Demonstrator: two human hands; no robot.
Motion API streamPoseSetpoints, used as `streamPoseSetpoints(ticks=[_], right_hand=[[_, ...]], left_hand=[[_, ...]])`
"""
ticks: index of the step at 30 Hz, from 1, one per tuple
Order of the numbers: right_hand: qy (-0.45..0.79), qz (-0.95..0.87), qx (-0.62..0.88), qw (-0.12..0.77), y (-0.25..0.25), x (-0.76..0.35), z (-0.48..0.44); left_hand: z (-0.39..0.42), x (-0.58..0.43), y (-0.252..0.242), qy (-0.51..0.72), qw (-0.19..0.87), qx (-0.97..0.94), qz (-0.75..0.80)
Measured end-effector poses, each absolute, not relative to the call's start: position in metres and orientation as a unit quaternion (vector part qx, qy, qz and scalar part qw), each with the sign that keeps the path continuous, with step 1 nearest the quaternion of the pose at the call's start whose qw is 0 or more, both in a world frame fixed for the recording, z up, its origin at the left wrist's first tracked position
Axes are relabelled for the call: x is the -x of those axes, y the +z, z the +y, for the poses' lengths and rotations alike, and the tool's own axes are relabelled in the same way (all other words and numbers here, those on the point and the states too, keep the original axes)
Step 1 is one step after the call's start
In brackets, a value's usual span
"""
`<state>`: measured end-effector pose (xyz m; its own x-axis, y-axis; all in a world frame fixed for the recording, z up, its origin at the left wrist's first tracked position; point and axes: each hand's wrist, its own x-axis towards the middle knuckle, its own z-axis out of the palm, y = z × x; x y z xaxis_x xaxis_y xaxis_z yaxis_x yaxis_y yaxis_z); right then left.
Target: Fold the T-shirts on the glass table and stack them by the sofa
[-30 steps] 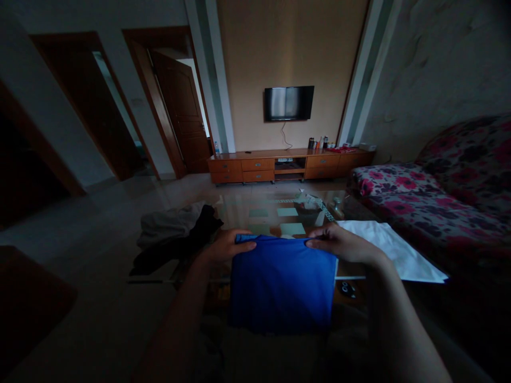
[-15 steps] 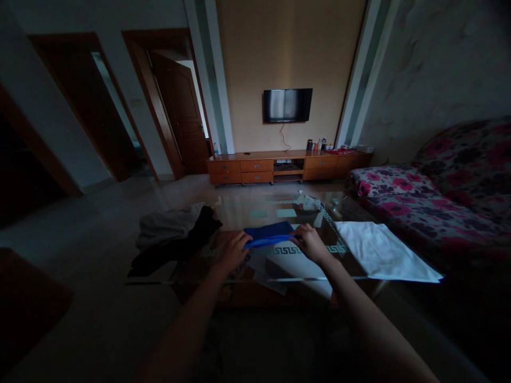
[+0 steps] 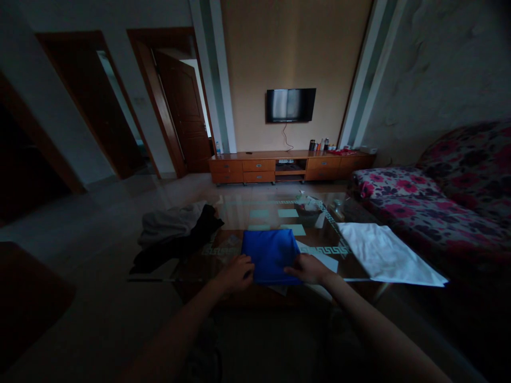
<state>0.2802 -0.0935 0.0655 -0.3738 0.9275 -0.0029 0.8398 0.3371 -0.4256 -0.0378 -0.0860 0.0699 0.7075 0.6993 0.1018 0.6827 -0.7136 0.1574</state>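
A folded blue cloth (image 3: 270, 252) lies flat on the glass coffee table (image 3: 319, 214). My left hand (image 3: 236, 272) grips its near left corner with the fingers closed on the edge. At the near right corner my right hand (image 3: 306, 268) pinches the cloth the same way. White paper shows under the cloth's right side. Both forearms reach in from the bottom of the view.
A heap of grey and black clothes (image 3: 175, 232) lies at the table's left end. A white folded cloth (image 3: 385, 254) hangs over its right end. Small items (image 3: 309, 202) sit at the far side. A floral sofa (image 3: 439, 197) stands right, a TV cabinet (image 3: 289, 165) at the far wall.
The blue cloth hung in front of me, was carried out over the table with both hands, and now lies flat on the glass. My hands have drawn back to its near corners.
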Motion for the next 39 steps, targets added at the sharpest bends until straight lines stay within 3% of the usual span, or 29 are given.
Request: streamPoseSetpoints(ticks=[5,15,21,27,32,39], right_hand=[[0.091,-0.791,0.586,0.15,0.079,-0.236,-0.072],[0.14,-0.751,0.644,0.032,0.031,-0.211,-0.052],[0.1,-0.703,0.699,0.088,0.033,-0.215,-0.023],[0.112,-0.696,0.708,0.04,0.026,-0.213,-0.01],[0.087,-0.663,0.74,0.069,0.032,-0.172,-0.026],[0.145,-0.754,0.634,0.097,0.02,-0.129,-0.078]], left_hand=[[-0.058,0.007,0.063,0.17,0.064,-0.882,0.436],[-0.034,0.01,0.028,0.051,0.13,-0.847,0.513],[-0.011,0.015,0.027,0.126,0.099,-0.83,0.534],[0.002,0.026,0.015,0.107,0.084,-0.821,0.555],[0.008,0.027,0.008,0.108,0.078,-0.827,0.546],[0.006,0.029,0.01,0.087,0.076,-0.815,0.568]])
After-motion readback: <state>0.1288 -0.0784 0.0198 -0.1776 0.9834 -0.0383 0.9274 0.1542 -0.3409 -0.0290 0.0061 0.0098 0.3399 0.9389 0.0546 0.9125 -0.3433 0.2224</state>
